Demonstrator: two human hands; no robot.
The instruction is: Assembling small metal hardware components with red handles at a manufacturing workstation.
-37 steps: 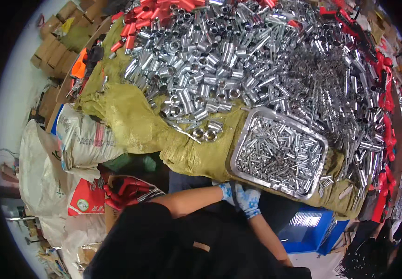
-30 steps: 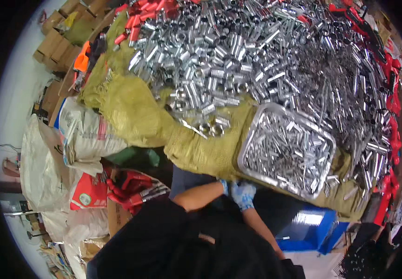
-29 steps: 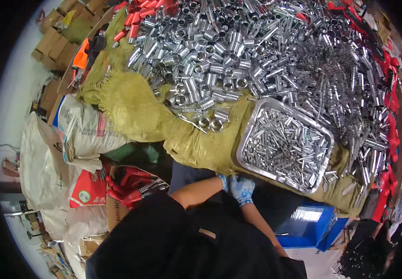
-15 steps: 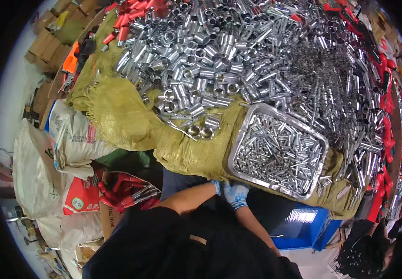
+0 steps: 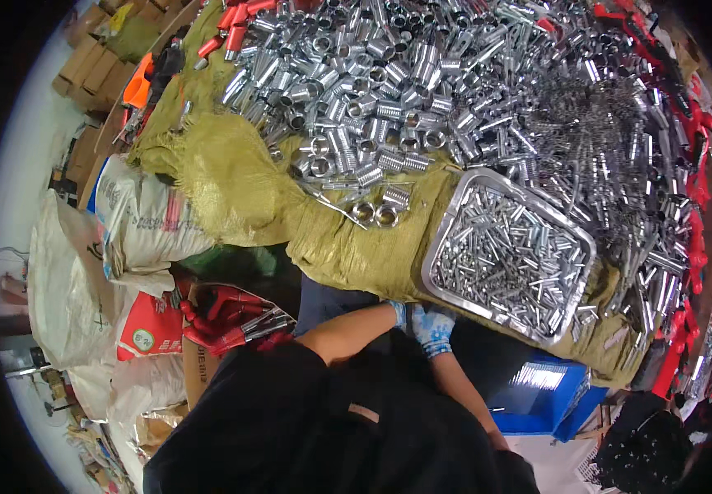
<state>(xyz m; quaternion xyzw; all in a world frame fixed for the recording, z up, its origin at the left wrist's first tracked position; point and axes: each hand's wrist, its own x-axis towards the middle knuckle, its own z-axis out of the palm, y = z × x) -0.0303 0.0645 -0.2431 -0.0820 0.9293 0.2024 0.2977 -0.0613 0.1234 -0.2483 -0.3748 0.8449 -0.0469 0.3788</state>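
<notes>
We find the left hand [image 5: 398, 313] and right hand [image 5: 432, 327], gloved, close together, their grip obscured. From them we record: yellow sacking [image 5: 347, 263], eleven o'clock; metal tray [image 5: 436, 247] of small pins [image 5: 508, 259], two; blue bin [image 5: 529, 422], four.

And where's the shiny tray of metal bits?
In the head view, the tray lies right of centre on olive sacking, above and right of the right hand.

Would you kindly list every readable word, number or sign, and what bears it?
I copy no wording:
White sack: a row of printed characters.
Red bag: round emblem, its details too small.
Cardboard box: dark sideways print, blurred.
Tall pale sack: dark mark, too indistinct to read.
</notes>
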